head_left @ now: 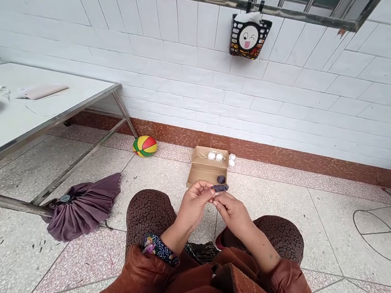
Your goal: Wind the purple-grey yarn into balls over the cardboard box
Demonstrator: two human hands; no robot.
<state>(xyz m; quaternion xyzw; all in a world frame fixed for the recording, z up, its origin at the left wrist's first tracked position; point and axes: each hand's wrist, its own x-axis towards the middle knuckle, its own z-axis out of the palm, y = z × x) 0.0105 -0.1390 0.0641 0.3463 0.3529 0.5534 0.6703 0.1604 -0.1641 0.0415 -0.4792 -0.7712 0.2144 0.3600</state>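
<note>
My left hand and my right hand meet in front of my knees, the fingers of both closed in a pinch. Between their fingertips is a small roll-shaped piece of dark grey-purple yarn, crocheted or wound; I cannot tell which. Any hook or needle is too small or hidden to make out. Just beyond the hands, an open cardboard box sits on the floor. A dark yarn ball lies in it, and white yarn balls rest in its lid. More white balls are beside the lid.
At left stands a white table with metal legs. A folded purple umbrella and a colourful ball lie near it on the floor. A black basket hangs from the window bars. A wire frame is at right.
</note>
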